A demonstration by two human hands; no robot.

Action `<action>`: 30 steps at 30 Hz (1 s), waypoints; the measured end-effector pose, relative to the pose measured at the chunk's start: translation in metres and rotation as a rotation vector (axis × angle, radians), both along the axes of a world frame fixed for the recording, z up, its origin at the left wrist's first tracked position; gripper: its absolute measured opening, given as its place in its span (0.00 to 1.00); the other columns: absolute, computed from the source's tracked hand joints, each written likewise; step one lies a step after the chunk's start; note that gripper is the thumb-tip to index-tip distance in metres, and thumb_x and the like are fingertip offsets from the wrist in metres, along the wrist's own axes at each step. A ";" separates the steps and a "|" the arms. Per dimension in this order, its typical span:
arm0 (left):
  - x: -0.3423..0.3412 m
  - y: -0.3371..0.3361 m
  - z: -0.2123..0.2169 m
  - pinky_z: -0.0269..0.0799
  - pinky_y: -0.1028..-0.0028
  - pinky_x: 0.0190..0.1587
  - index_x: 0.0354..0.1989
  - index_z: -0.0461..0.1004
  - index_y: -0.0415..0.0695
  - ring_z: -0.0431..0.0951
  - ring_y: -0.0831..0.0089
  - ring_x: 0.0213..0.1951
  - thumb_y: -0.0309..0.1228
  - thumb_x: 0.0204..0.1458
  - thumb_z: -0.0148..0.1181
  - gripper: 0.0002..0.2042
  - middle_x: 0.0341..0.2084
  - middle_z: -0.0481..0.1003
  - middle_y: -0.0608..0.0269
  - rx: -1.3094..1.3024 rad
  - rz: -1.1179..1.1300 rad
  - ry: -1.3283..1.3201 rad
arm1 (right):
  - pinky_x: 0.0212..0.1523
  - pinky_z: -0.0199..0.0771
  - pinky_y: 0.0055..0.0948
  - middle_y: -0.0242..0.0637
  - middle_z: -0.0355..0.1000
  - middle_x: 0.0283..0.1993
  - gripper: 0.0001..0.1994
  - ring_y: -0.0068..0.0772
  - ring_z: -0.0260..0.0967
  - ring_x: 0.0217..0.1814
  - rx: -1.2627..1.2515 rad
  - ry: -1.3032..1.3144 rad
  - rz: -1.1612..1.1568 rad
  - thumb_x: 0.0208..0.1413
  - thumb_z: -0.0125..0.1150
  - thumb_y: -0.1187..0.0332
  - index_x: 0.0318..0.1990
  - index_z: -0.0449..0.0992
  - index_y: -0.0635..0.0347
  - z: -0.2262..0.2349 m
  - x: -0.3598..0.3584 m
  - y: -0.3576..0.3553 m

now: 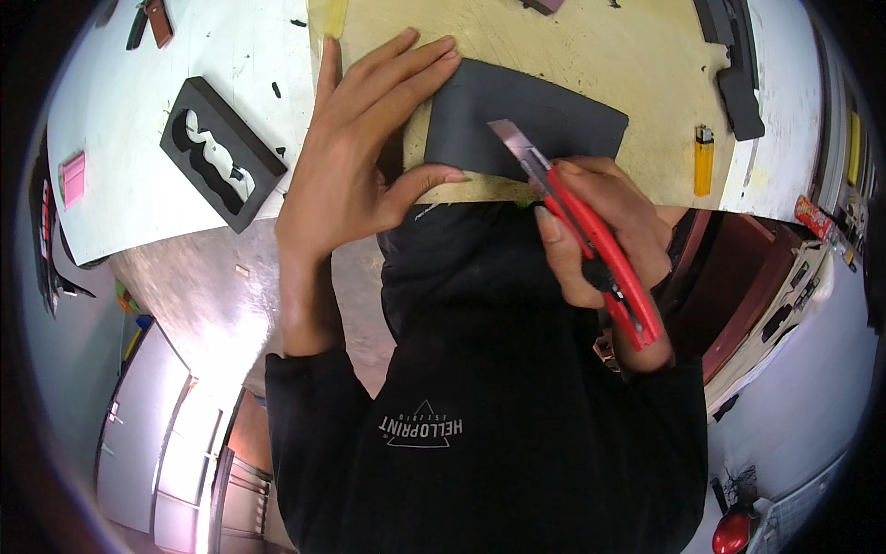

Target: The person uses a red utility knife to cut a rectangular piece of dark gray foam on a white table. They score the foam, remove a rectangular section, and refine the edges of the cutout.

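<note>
A dark grey flat sheet point(517, 97), perhaps foam, lies on the yellowish work surface in front of me. My left hand point(351, 157) is spread over its left end, with fingertips by the upper left corner and the thumb along the near edge. In my right hand point(618, 212) is a red utility knife point(602, 245), its blade extended and pointing away to the upper left. The blade's tip is over the middle of the sheet; whether it touches cannot be seen. To the left rests a thick black foam block point(265, 166) with a wavy cut-out.
A yellow lighter point(704, 171) lies right of the sheet. Black pieces point(741, 102) are at the far right, and a pink piece point(73, 179) is on the left. Small black scraps point(276, 90) dot the white tabletop point(111, 120). The table's near edge runs just before my body.
</note>
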State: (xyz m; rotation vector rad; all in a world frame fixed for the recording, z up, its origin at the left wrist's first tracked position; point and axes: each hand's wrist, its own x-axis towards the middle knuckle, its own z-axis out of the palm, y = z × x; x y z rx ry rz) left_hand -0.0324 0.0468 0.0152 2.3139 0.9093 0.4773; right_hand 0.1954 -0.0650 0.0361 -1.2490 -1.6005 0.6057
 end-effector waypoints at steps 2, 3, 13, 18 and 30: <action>0.000 0.009 -0.006 0.35 0.39 0.76 0.68 0.72 0.50 0.64 0.55 0.72 0.44 0.37 0.78 0.43 0.67 0.71 0.63 0.035 -0.002 0.001 | 0.40 0.83 0.36 0.53 0.81 0.37 0.16 0.50 0.81 0.36 0.045 -0.050 0.050 0.48 0.70 0.82 0.47 0.79 0.75 -0.005 -0.001 0.009; 0.002 0.014 -0.008 0.35 0.39 0.76 0.68 0.72 0.51 0.64 0.55 0.72 0.46 0.36 0.79 0.44 0.67 0.72 0.64 0.052 -0.012 -0.004 | 0.40 0.83 0.36 0.53 0.81 0.37 0.16 0.50 0.81 0.36 0.064 -0.084 0.061 0.48 0.70 0.82 0.47 0.79 0.75 -0.006 0.000 0.013; 0.002 0.029 -0.005 0.31 0.36 0.76 0.67 0.74 0.55 0.62 0.55 0.73 0.43 0.33 0.79 0.44 0.65 0.74 0.67 0.013 -0.082 0.031 | 0.36 0.81 0.35 0.51 0.79 0.34 0.17 0.45 0.80 0.34 0.021 -0.085 0.168 0.50 0.69 0.82 0.48 0.78 0.73 -0.005 0.003 0.034; 0.003 0.036 -0.003 0.27 0.36 0.76 0.68 0.72 0.56 0.60 0.55 0.74 0.44 0.36 0.78 0.43 0.67 0.72 0.68 -0.004 -0.123 0.045 | 0.33 0.80 0.34 0.48 0.79 0.32 0.18 0.43 0.78 0.30 0.034 -0.053 0.173 0.48 0.69 0.84 0.49 0.78 0.74 -0.007 0.000 0.035; 0.013 0.030 0.012 0.28 0.39 0.76 0.64 0.75 0.47 0.64 0.52 0.72 0.44 0.44 0.77 0.36 0.63 0.75 0.60 -0.111 -0.051 -0.031 | 0.35 0.77 0.30 0.50 0.80 0.38 0.17 0.38 0.78 0.34 0.031 0.074 -0.113 0.52 0.68 0.83 0.51 0.77 0.74 -0.018 0.020 0.028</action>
